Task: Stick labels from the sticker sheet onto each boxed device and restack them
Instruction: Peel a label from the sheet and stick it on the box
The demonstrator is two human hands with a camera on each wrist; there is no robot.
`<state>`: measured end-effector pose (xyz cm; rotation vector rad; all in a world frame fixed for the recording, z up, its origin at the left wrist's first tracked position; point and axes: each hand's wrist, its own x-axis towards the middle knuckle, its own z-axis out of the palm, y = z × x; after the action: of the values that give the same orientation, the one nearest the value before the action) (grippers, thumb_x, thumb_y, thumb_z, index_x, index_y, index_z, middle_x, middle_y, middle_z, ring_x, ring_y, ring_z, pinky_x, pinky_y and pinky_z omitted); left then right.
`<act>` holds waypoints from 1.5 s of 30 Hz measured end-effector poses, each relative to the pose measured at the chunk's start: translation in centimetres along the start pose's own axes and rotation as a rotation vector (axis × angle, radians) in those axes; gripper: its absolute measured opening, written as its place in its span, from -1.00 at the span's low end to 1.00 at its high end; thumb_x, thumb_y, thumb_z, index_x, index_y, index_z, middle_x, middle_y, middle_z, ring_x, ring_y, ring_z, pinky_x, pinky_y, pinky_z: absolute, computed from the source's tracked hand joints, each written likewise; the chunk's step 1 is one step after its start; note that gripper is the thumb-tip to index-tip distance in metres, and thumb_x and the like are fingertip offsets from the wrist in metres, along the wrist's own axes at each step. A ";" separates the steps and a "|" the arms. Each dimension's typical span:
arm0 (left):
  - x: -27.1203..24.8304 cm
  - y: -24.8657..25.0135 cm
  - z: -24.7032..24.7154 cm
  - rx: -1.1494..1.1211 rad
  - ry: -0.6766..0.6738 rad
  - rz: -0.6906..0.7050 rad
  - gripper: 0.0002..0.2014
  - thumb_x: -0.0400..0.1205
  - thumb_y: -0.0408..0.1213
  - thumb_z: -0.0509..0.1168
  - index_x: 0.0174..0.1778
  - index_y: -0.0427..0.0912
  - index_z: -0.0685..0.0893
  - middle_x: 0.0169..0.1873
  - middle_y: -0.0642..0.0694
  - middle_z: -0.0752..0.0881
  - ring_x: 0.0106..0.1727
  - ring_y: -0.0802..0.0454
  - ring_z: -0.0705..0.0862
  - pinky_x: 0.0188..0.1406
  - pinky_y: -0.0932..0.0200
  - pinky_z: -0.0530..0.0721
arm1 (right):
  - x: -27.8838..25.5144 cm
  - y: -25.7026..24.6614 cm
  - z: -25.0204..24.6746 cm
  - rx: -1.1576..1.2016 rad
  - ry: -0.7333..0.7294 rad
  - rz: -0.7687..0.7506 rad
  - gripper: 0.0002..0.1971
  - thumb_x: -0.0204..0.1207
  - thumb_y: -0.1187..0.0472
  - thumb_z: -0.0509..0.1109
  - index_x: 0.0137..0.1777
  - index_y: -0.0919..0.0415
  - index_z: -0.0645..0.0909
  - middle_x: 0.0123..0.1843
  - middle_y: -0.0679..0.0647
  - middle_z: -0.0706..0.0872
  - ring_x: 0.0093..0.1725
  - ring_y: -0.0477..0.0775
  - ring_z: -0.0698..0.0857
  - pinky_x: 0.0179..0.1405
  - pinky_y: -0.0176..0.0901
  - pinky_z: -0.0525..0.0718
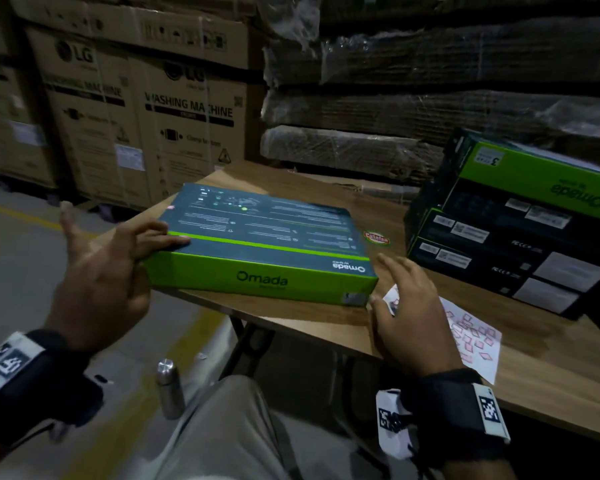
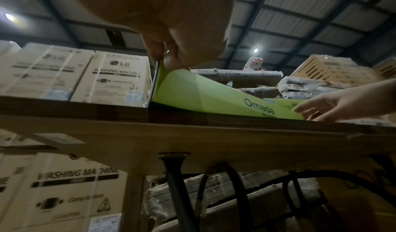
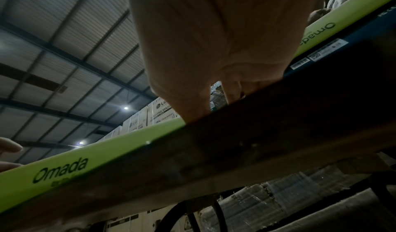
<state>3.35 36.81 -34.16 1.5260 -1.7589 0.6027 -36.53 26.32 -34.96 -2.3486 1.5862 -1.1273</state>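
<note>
A flat green and dark Omada box [image 1: 264, 233] lies on the wooden table [image 1: 326, 323], its green side facing me. A small pinkish spot [image 1: 170, 207] shows at its far left corner. My left hand [image 1: 142, 244] lays its fingers over the box's near left corner, thumb spread away from it. The left wrist view shows those fingertips [image 2: 167, 56] on the box [image 2: 203, 93] corner. My right hand [image 1: 406, 299] rests flat on the white sticker sheet [image 1: 475, 337] with pink labels, thumb beside the box's near right corner. A stack of similar boxes [image 1: 520, 230] stands at the right.
A round red sticker [image 1: 376, 237] lies on the table between the box and the stack. A steel bottle [image 1: 168, 386] stands on the floor by my knee. Washing machine cartons [image 1: 187, 109] and wrapped pallets [image 1: 430, 98] rise behind the table.
</note>
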 end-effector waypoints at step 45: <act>4.0 2.8 6.5 -0.785 -0.408 -0.142 -0.49 0.67 -0.29 0.49 0.53 0.17 0.66 0.70 0.32 0.53 0.91 0.02 0.17 0.89 -0.34 0.18 | 1.9 -3.6 2.5 -0.067 -0.027 -0.150 -0.48 0.59 -0.22 0.41 0.41 0.08 0.77 0.58 0.04 0.69 0.76 0.29 0.39 0.79 0.40 0.07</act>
<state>-0.89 29.98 -34.88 1.2217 -1.8311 -0.4733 -31.88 25.61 -34.15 -2.5522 1.4835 -1.0799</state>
